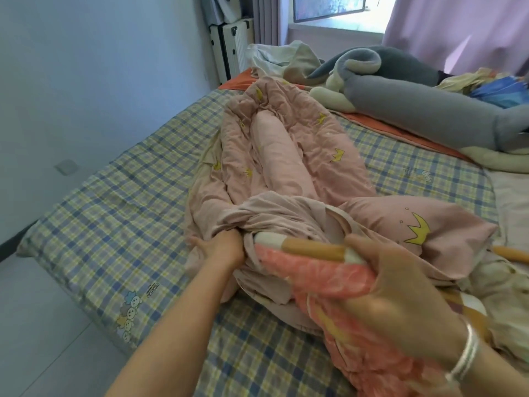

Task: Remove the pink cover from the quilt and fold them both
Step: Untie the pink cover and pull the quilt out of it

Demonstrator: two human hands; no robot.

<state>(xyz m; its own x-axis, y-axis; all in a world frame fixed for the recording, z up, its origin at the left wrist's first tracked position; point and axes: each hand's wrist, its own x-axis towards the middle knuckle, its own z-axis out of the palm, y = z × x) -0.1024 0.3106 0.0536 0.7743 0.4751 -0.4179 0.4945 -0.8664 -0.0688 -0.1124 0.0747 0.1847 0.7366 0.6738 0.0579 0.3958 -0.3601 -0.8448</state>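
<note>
Pulling stage, roughly midway. Left hand (220,249) at 7 o'clock, fingers curled into the bunched mouth of the soft pink cover printed with yellow crowns (289,156), holding it low against the bed. Right hand (400,290) at 4 o'clock, blurred, fingers wrapped round the exposed end of the coral-and-white patterned quilt (309,270), which juts from the cover's opening between both hands.

Cover lies rumpled on the blue-and-yellow plaid bed sheet (114,213), running from centre toward 12 o'clock. Most of it looks stuffed, so the bulk of the quilt is judged to be inside. Long grey plush bolster (415,110) at 2 o'clock, well apart.

Done: opening found, one quilt end out. Left: drawing the rest free, then folding quilt and cover. Neither is folded yet.
</note>
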